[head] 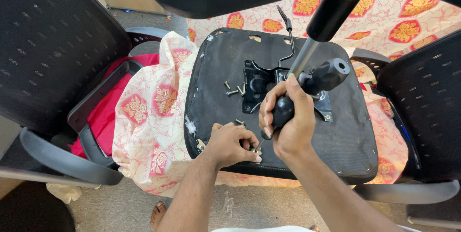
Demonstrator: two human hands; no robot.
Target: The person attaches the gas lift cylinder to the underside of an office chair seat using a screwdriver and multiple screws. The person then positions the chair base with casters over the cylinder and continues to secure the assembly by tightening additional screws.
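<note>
Black screwdriver handle [283, 109] fisted in right hand [288, 121]; left hand [230, 143] fingers pinch probably a screw [256, 150] on seat base [288, 150].

Black seat underside [269, 131], pink-and-yellow floral cloth [153, 112], seemingly brass-coloured screws [235, 89]

screwdriver [283, 109] handle wrapped inside right hand [288, 121], its tip hidden behind left hand [230, 143] fingers
</note>
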